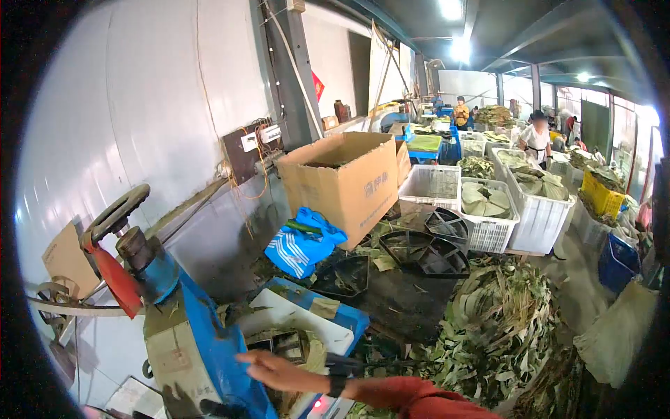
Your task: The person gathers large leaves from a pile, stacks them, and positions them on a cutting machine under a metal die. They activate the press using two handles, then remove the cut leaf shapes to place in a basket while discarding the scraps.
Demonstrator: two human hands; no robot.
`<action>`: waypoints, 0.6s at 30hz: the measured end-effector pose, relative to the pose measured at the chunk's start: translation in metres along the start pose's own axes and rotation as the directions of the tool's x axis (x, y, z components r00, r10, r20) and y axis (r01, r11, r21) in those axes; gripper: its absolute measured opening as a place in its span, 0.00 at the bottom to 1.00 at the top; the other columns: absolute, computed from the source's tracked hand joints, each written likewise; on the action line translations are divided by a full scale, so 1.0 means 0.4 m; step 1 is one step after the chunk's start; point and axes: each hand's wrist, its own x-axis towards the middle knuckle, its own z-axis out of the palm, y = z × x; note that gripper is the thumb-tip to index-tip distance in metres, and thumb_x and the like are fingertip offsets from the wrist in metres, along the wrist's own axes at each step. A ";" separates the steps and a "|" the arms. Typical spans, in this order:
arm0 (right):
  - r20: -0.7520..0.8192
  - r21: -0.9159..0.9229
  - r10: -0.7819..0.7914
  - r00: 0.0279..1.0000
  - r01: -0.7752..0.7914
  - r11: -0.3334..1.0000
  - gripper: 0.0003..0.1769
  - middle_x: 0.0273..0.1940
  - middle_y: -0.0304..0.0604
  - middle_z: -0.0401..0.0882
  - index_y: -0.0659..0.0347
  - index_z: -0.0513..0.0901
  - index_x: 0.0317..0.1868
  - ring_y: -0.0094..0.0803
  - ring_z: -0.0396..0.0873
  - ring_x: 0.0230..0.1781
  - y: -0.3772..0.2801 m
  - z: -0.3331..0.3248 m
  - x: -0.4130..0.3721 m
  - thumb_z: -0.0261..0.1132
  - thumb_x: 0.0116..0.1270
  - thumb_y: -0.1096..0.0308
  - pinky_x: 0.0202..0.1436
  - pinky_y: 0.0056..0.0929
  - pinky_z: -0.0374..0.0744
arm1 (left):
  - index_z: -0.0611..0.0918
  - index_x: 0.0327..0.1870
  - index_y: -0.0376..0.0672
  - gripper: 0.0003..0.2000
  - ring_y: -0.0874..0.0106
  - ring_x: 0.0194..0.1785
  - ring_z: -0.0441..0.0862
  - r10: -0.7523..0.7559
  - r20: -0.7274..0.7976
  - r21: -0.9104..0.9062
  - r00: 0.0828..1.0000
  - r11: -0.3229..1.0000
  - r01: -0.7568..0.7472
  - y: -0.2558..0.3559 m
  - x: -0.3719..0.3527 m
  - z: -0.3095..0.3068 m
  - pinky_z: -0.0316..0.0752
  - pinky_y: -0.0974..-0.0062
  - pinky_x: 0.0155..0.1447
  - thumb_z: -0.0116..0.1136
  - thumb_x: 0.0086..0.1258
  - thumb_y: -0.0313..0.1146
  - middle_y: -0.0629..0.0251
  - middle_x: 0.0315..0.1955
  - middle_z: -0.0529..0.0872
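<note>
My right hand, in a red sleeve with a dark band at the wrist, reaches leftward over the white worktop of a blue machine. Its fingers stretch toward the machine's blue column, apart from one another at the tips, and no object shows in them. Just behind the hand, a dark metal frame sits on the worktop, with pale green leaf around it. The forearm covers part of the worktop's near side. My left hand is out of the picture.
A handwheel tops the machine. A blue bag leans by a cardboard box. Black round frames lie beyond, near white crates of leaves. A leaf heap covers the floor at right. People stand farther back.
</note>
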 end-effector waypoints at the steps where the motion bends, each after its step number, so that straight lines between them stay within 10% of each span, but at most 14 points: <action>1: 0.066 0.063 -0.054 0.996 0.050 0.997 0.26 0.56 0.44 0.68 0.62 0.64 0.64 0.29 0.68 0.55 0.061 0.052 0.043 0.49 0.72 0.54 0.58 0.28 0.68 | 0.62 0.64 0.30 0.23 0.60 0.59 0.71 -0.002 0.035 -0.010 0.999 1.000 0.003 0.003 -0.003 0.011 0.62 0.64 0.66 0.39 0.74 0.37 0.47 0.56 0.71; 5: 0.113 0.156 -0.172 0.979 0.153 0.976 0.27 0.56 0.42 0.70 0.63 0.65 0.63 0.27 0.68 0.55 -0.012 0.082 0.039 0.51 0.72 0.53 0.60 0.27 0.65 | 0.62 0.63 0.30 0.23 0.60 0.58 0.71 -0.013 0.145 -0.042 0.989 0.999 0.019 0.006 -0.020 0.053 0.62 0.63 0.66 0.39 0.74 0.38 0.47 0.56 0.72; 8: 0.248 0.117 0.086 0.965 -0.118 0.986 0.25 0.52 0.40 0.72 0.63 0.67 0.62 0.24 0.68 0.53 -0.028 -0.055 0.063 0.51 0.72 0.55 0.58 0.26 0.66 | 0.68 0.58 0.30 0.24 0.60 0.54 0.74 -0.033 0.230 -0.065 0.973 0.997 0.049 0.016 -0.052 0.113 0.65 0.62 0.62 0.44 0.71 0.43 0.49 0.51 0.76; 18: 0.038 0.294 0.143 0.989 -0.148 0.944 0.27 0.58 0.43 0.69 0.62 0.65 0.64 0.28 0.66 0.59 -0.044 -0.219 0.083 0.56 0.63 0.70 0.62 0.27 0.64 | 0.64 0.64 0.34 0.28 0.57 0.56 0.72 -0.081 0.355 -0.217 0.931 0.962 0.167 0.005 -0.061 0.259 0.65 0.61 0.62 0.51 0.65 0.37 0.49 0.56 0.72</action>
